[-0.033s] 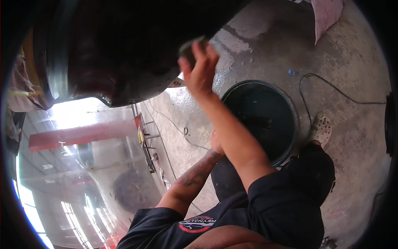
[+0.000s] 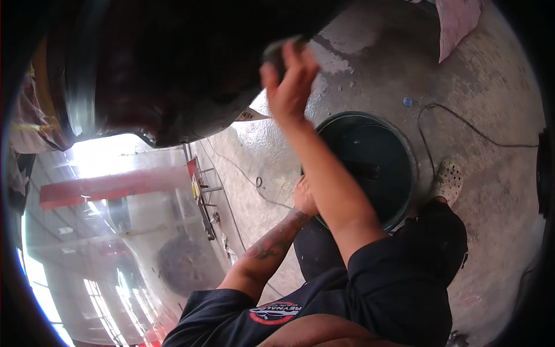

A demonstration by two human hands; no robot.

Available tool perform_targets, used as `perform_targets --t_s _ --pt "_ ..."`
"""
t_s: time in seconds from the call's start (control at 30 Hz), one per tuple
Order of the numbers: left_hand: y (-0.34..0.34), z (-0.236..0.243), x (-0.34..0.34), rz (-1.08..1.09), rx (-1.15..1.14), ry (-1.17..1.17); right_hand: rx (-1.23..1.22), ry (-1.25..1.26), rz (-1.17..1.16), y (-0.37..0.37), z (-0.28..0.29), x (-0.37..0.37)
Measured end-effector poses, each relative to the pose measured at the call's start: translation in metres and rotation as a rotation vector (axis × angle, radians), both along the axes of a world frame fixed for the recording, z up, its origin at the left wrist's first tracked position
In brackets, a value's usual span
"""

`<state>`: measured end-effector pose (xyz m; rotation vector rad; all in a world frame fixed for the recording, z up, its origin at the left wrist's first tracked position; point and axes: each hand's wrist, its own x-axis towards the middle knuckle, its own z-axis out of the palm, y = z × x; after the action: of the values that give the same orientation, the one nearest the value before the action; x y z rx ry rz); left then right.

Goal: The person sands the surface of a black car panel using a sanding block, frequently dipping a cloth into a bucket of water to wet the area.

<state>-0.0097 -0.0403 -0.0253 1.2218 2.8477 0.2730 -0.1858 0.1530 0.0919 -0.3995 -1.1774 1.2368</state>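
Fingers of the right hand (image 2: 291, 95) curled round a dark greenish, block-shaped pad (image 2: 276, 53)

The left forearm (image 2: 270, 242) slants up from the lower edge, and the left hand (image 2: 305, 198) sits low at the left side of a round, dark green tub (image 2: 413, 173). The right forearm covers part of that hand; whether its fingers grip anything cannot be told. Farther right, the right forearm (image 2: 336, 179) stretches up and leftward across the tub, hiding some of its opening. Thumb and fingers, blurred, clasp the pad, which is at the right edge of a large, glossy black curved panel (image 2: 173, 110); contact with it cannot be made out.

Around them, left to right: crumpled tan-and-pink sheeting (image 2: 37, 118) beside the panel, a shiny pale surface with a red band (image 2: 115, 188) below it, and a thin metal frame (image 2: 209, 188) on the grey concrete floor (image 2: 485, 208). Right of the tub lie a small blue disc (image 2: 407, 102) and a dark looping cable (image 2: 491, 139), near a pale perforated clog (image 2: 450, 178). Pink cloth (image 2: 459, 26) hangs at upper right.
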Motion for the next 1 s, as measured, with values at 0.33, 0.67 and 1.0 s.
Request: perform_targets --t_s 0.33,0.67,1.0 --pt "0.015 0.0 0.003 0.025 -0.042 -0.06 0.078 0.031 0.068 -0.035 0.007 0.018" --pt "0.041 0.031 0.005 0.073 -0.123 -0.015 0.242 -0.059 -0.226 0.059 0.008 0.0" --pt "-0.062 -0.092 0.013 0.78 0.859 -0.75 0.464 0.123 -0.013 -0.068 0.064 0.034"
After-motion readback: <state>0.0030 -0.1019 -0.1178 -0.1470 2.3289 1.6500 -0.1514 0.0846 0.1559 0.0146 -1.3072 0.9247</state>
